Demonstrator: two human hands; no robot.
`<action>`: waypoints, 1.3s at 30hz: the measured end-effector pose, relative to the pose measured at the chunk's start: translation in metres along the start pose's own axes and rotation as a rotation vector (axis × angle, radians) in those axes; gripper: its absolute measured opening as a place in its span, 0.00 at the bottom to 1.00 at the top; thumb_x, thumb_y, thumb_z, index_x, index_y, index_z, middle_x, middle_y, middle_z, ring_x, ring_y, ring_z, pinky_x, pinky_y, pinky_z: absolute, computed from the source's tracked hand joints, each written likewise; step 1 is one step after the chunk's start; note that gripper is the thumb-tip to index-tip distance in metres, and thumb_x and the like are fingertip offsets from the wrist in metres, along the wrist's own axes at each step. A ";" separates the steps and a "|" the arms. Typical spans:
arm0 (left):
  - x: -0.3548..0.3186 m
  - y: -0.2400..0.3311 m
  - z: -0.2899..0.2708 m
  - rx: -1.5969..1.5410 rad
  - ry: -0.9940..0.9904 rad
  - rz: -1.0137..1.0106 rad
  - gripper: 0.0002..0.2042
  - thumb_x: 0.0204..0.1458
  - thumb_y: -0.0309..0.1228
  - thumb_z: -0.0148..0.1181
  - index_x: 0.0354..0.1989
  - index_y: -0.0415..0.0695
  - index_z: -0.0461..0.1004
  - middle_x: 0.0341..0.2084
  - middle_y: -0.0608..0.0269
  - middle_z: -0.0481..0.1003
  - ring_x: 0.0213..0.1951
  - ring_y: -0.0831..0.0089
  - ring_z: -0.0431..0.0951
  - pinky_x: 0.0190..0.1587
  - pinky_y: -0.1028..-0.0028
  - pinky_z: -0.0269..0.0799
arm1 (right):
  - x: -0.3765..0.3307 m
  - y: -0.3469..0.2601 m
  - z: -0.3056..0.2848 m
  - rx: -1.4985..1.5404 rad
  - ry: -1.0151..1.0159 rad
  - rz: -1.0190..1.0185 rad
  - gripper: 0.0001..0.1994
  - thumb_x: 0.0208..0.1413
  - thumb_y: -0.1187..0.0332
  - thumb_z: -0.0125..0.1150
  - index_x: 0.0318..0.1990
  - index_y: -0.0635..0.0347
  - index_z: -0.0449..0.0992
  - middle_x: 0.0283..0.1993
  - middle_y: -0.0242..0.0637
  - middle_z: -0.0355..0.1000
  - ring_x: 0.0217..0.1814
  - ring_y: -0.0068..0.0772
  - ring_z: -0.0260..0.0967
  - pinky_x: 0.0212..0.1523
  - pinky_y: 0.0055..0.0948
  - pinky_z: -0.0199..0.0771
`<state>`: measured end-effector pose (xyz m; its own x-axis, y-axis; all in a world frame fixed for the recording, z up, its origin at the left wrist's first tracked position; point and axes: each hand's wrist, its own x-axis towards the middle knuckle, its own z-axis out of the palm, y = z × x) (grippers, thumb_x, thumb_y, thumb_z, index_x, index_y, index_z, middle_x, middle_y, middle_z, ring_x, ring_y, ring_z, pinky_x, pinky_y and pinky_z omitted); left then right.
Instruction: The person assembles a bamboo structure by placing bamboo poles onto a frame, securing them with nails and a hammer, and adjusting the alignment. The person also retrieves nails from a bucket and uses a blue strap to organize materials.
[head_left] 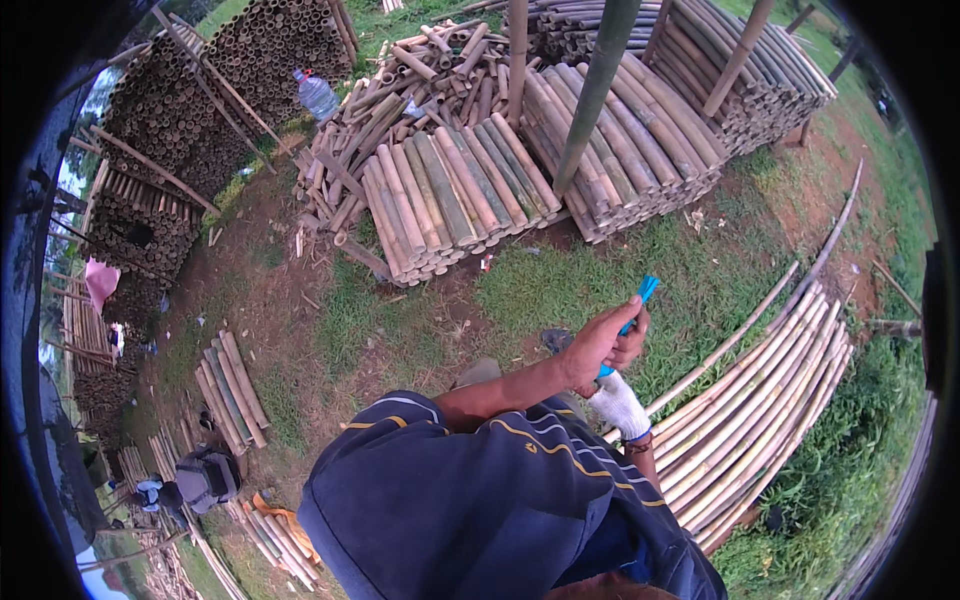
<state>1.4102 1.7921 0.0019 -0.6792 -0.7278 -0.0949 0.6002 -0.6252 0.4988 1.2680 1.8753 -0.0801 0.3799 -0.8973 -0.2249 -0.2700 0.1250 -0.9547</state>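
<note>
My left hand is bare and closed around a bright blue, flat-looking strip or bundle. The upper end of this blue strip sticks out above my fist, and its lower end shows just below. My right hand wears a white knit glove and has a dark band at the wrist. It sits below my left hand, close to the lower end of the blue strip. Its fingers are mostly hidden behind my left wrist, so I cannot tell whether they grip the strip.
To my right, long pale bamboo poles lie on the grass. Ahead are stacks of cut bamboo, upright posts and a clear plastic jug. Shorter bamboo pieces and a grey backpack are on the left.
</note>
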 end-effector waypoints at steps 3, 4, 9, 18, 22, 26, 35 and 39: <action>0.028 0.036 -0.019 -0.021 0.160 0.209 0.20 0.74 0.51 0.40 0.38 0.50 0.67 0.16 0.80 0.49 0.15 0.87 0.48 0.16 0.80 0.45 | 0.035 -0.036 -0.006 0.038 -0.265 0.028 0.20 0.66 0.64 0.66 0.61 0.59 0.70 0.52 0.39 0.74 0.52 0.27 0.70 0.55 0.30 0.71; 0.029 0.052 -0.028 -0.030 0.226 0.285 0.19 0.74 0.51 0.40 0.38 0.50 0.67 0.16 0.80 0.49 0.15 0.87 0.48 0.16 0.80 0.46 | 0.046 -0.025 -0.003 0.180 -0.324 0.136 0.17 0.68 0.63 0.63 0.60 0.58 0.71 0.49 0.36 0.74 0.50 0.26 0.69 0.54 0.29 0.71; -0.016 0.141 -0.084 0.014 0.527 0.713 0.19 0.74 0.49 0.41 0.38 0.49 0.67 0.15 0.79 0.50 0.15 0.85 0.49 0.16 0.79 0.47 | 0.089 -0.022 0.013 0.179 -0.445 0.208 0.12 0.71 0.63 0.58 0.54 0.59 0.72 0.43 0.32 0.72 0.44 0.24 0.67 0.49 0.29 0.71; -0.128 0.197 -0.212 -0.193 0.923 1.010 0.17 0.74 0.47 0.43 0.38 0.48 0.68 0.15 0.77 0.52 0.15 0.84 0.52 0.16 0.77 0.49 | 0.189 -0.073 0.060 -0.234 -0.570 0.075 0.15 0.68 0.66 0.57 0.59 0.58 0.70 0.51 0.50 0.74 0.57 0.47 0.73 0.57 0.40 0.71; -0.200 0.258 -0.255 -0.194 1.045 1.199 0.18 0.73 0.49 0.46 0.38 0.48 0.69 0.16 0.76 0.53 0.16 0.83 0.53 0.17 0.76 0.49 | 0.251 -0.091 0.122 -0.297 -0.642 0.184 0.14 0.67 0.64 0.59 0.54 0.61 0.70 0.47 0.52 0.72 0.54 0.50 0.73 0.56 0.41 0.71; -0.288 0.299 -0.293 -0.222 1.139 1.340 0.18 0.73 0.48 0.46 0.38 0.47 0.69 0.17 0.75 0.54 0.17 0.82 0.54 0.17 0.76 0.50 | 0.321 -0.106 0.192 -0.585 -0.713 0.022 0.13 0.65 0.62 0.60 0.47 0.62 0.70 0.46 0.55 0.72 0.52 0.62 0.72 0.52 0.50 0.71; -0.400 0.290 -0.359 -0.328 1.517 1.305 0.16 0.72 0.46 0.49 0.47 0.45 0.71 0.23 0.71 0.66 0.24 0.78 0.68 0.24 0.75 0.63 | 0.425 -0.118 0.304 -0.648 -0.951 -0.214 0.13 0.66 0.63 0.57 0.49 0.63 0.69 0.47 0.58 0.73 0.54 0.64 0.72 0.51 0.52 0.71; -0.400 0.304 -0.371 -0.293 1.715 1.040 0.19 0.70 0.48 0.54 0.55 0.44 0.71 0.30 0.66 0.75 0.30 0.75 0.76 0.31 0.74 0.69 | 0.490 -0.077 0.372 -0.389 -1.077 -0.156 0.17 0.70 0.60 0.54 0.56 0.63 0.69 0.48 0.50 0.75 0.53 0.51 0.74 0.52 0.45 0.72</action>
<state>2.0214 1.7886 -0.1276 0.8153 -0.1234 -0.5657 0.5780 0.2335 0.7820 1.8039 1.5832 -0.1897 0.9402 -0.0426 -0.3380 -0.3370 -0.2618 -0.9044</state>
